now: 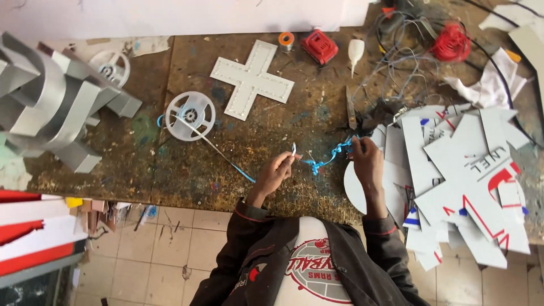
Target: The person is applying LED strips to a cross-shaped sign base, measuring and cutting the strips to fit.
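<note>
Left hand pinched white end of blue wire; right hand gripped tangled stretch, above bench near centre. Long run trailed left to white spool. White cross panel lay beyond, untouched; wiring seemingly early.

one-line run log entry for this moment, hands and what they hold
left hand: pinching white strip end | right hand: gripping blue wire | surface: worn workbench | nearby: white reel, white cross
</note>
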